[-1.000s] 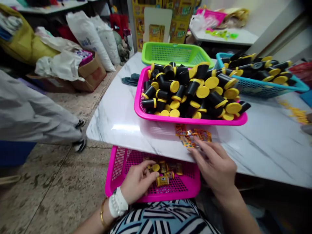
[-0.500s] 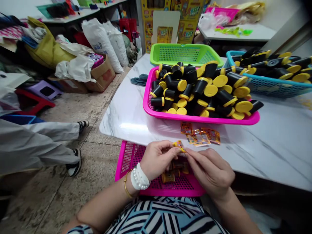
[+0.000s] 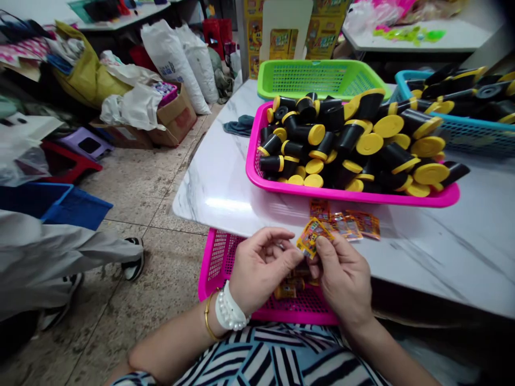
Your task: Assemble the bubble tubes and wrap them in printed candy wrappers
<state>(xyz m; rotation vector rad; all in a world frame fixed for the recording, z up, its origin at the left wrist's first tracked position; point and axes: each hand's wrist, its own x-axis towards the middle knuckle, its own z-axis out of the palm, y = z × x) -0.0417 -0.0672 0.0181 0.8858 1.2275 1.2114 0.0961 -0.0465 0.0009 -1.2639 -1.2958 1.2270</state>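
Note:
A small orange printed wrapper (image 3: 312, 239) is spread flat between my hands, above the table's front edge. My right hand (image 3: 346, 273) grips its right side between thumb and fingers. My left hand (image 3: 263, 268) has curled fingers, its thumb tip at the wrapper's lower left corner; the contact is partly hidden. Behind lie several similar orange wrappers (image 3: 364, 223) on the table. Below my hands, a pink basket (image 3: 206, 268) holds small orange rolled pieces (image 3: 286, 291), partly covered by the hands.
On the marble-patterned table (image 3: 209, 187) a pink basket (image 3: 354, 199) is heaped with black tubes with yellow caps. Behind it sit a green basket (image 3: 322, 72) and a blue basket (image 3: 475, 136) of similar tubes. A dark cloth (image 3: 239, 125) lies left. Another person's legs (image 3: 72, 244) are at left.
The wrapper, narrow and pinched between both hands before, now shows its broad printed face. My right hand has turned with its thumb on top. The view has shifted, and the other person's feet have moved.

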